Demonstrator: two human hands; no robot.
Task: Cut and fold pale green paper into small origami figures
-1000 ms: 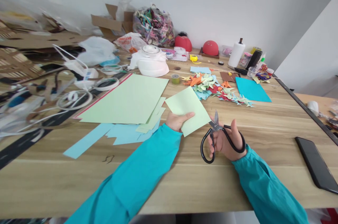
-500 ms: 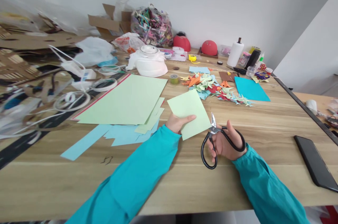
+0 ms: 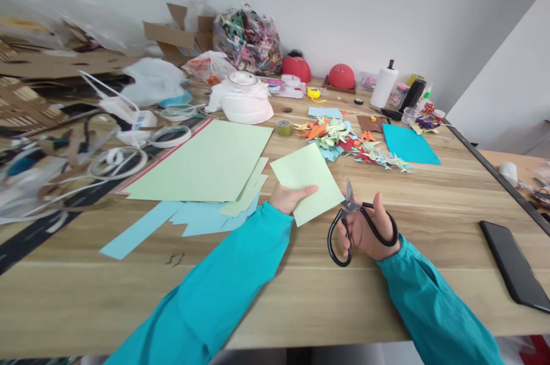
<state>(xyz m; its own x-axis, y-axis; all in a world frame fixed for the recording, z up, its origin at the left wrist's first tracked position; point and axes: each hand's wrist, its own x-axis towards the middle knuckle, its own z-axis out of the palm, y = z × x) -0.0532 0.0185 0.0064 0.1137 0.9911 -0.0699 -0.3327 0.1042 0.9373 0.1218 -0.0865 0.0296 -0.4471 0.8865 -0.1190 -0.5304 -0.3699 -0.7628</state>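
Since half a second ago, the scissors (image 3: 351, 205) have tilted slightly, their left loop rising; the small green sheet (image 3: 315, 176) has barely shifted. The left hand (image 3: 287, 197) has its grip on that sheet, above the tabletop (image 3: 266, 310); the right hand's (image 3: 370, 233) grip holds the scissors, close by the sheet's corner. Folded paper shapes (image 3: 337, 137) lie beyond, larger paper (image 3: 206, 164) leftward. Behind, a clear bag (image 3: 263, 20) bulges with colourful bits (image 3: 253, 53).

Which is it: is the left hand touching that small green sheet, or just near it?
Touching. The head view shows the left hand gripping the small green sheet, its thumb lying on the paper.
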